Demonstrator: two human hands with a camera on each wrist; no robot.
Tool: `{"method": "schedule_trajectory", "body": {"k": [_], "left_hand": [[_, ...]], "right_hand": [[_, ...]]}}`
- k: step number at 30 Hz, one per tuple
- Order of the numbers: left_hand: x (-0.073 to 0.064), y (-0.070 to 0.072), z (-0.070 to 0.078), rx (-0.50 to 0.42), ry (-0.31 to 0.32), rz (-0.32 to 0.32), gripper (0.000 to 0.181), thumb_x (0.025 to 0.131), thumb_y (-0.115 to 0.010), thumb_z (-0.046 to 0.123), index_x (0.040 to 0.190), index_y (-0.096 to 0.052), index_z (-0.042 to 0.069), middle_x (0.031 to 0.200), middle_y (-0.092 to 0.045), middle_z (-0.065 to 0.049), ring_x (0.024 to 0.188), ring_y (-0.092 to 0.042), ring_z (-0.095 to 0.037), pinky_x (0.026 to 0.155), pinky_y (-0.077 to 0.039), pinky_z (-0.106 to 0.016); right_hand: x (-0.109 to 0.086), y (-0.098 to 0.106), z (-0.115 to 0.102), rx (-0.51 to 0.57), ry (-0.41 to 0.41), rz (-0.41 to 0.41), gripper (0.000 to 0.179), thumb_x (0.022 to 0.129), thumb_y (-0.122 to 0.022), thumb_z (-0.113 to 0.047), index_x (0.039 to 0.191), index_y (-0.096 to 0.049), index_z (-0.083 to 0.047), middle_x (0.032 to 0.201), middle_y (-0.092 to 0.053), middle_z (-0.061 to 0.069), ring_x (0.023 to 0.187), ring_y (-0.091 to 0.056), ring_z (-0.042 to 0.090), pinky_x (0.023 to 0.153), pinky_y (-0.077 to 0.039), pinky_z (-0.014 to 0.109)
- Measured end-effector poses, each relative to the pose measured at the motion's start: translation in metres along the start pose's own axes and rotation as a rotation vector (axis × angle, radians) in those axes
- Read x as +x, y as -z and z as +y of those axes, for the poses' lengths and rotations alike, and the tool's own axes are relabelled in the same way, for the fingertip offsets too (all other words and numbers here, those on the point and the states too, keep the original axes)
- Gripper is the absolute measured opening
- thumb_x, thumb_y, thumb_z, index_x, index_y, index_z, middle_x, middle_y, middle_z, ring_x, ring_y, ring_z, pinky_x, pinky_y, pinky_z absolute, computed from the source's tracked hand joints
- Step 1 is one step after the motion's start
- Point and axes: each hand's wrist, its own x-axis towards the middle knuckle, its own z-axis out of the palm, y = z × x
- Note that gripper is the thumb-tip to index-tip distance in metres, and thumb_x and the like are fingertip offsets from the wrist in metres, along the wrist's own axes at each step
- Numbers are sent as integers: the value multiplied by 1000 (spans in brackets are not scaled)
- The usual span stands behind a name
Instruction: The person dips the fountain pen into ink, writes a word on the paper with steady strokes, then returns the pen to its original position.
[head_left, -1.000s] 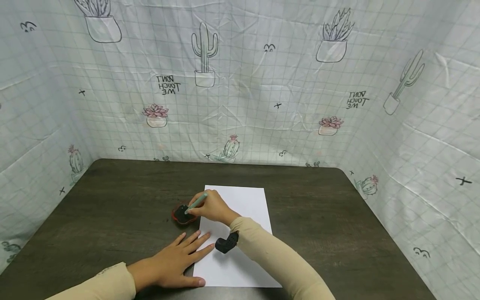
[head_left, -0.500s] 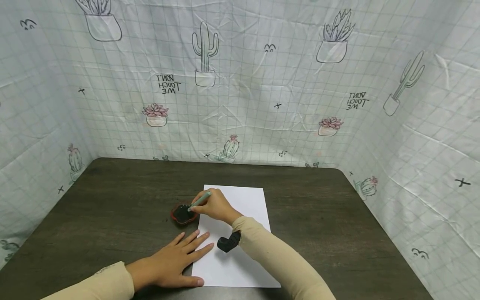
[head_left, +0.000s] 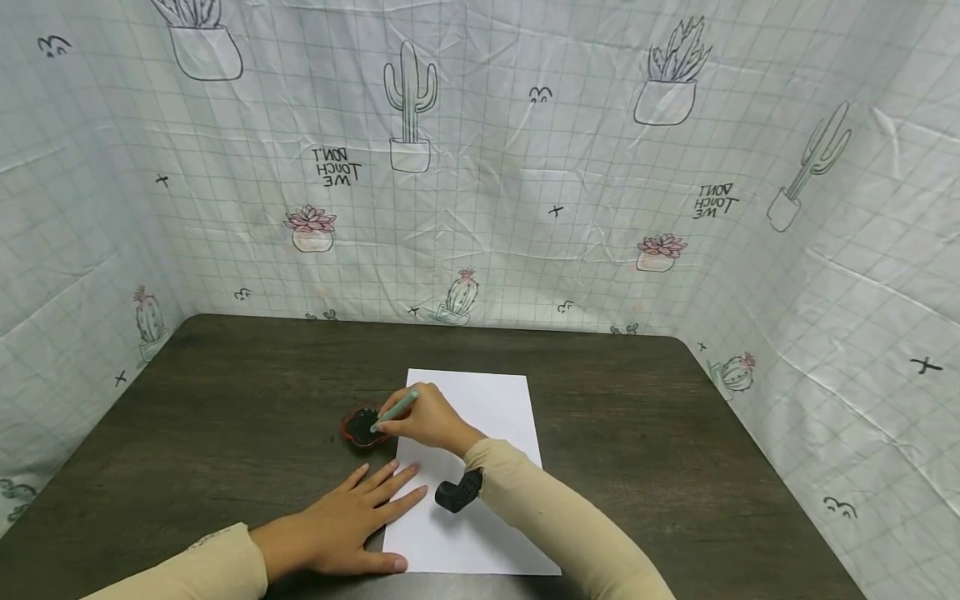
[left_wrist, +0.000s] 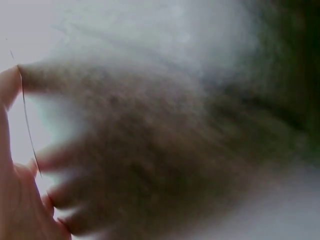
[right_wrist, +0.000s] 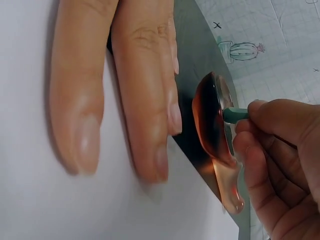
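My right hand (head_left: 426, 417) pinches a slim green pen-like stick (head_left: 400, 405) between thumb and fingers. Its lower end meets a small, red-rimmed, scalloped dish (head_left: 347, 430) with dark contents; the very tip is hard to make out. In the right wrist view the dish (right_wrist: 202, 117) looks see-through and reddish, and the green stick (right_wrist: 235, 115) reaches into its far side. A white sheet of paper (head_left: 465, 542) lies under my right forearm. My left hand (head_left: 337, 529) rests flat with spread fingers on the paper's left edge. The left wrist view is mostly blurred.
The dark wooden table (head_left: 247, 400) carries the dish and paper. Around it hangs a pale grid-patterned cloth (head_left: 510, 183) with cactus drawings. A black wrist device (head_left: 457, 492) sits on my right wrist, above the paper.
The stick's lower end shifted right toward the dish's rim, then came back left over the dark contents, with my right hand dipping slightly. My left hand stays in place.
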Motion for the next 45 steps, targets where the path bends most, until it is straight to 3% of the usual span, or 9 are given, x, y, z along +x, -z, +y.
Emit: {"method": "schedule_trajectory", "body": {"k": [8, 28, 33, 39, 45], "left_hand": [[-1, 10, 8, -31, -2, -32, 77, 91, -38, 69, 154, -21, 29, 162, -9, -4, 146, -11, -34, 109, -16, -66], [-1, 9, 7, -35, 24, -49, 79, 90, -37, 71, 154, -18, 30, 162, -8, -2, 147, -10, -34, 109, -14, -66], [-1, 8, 5, -41, 21, -48, 79, 90, -38, 71, 154, -19, 29, 162, -9, -3, 147, -10, -34, 108, -14, -67], [-2, 12, 7, -67, 16, -53, 79, 91, -41, 68, 154, -21, 26, 162, -10, -5, 147, -10, -35, 108, -14, -67], [-3, 17, 10, -65, 20, -67, 79, 91, -40, 69, 154, -21, 26, 162, -9, -4, 147, -10, -34, 110, -15, -65]], "right_hand": [[6, -3, -4, -7, -3, 35, 9, 83, -76, -15, 90, -75, -8, 78, -73, 0, 60, -61, -4, 56, -49, 15], [1, 2, 2, 13, -28, 62, 4, 86, -72, -13, 87, -71, -10, 75, -70, -2, 59, -56, 0, 54, -46, 17], [2, 6, 4, 143, -54, 63, 6, 87, -67, -11, 90, -71, -9, 80, -70, 0, 65, -64, 4, 60, -52, 21], [-1, 19, 7, 357, -113, 52, 13, 90, -65, -11, 99, -72, -6, 93, -72, 14, 78, -72, 23, 73, -58, 40], [-11, 37, 13, 405, -126, 56, 19, 90, -67, -8, 105, -69, 3, 98, -70, 22, 82, -70, 24, 78, -55, 48]]}}
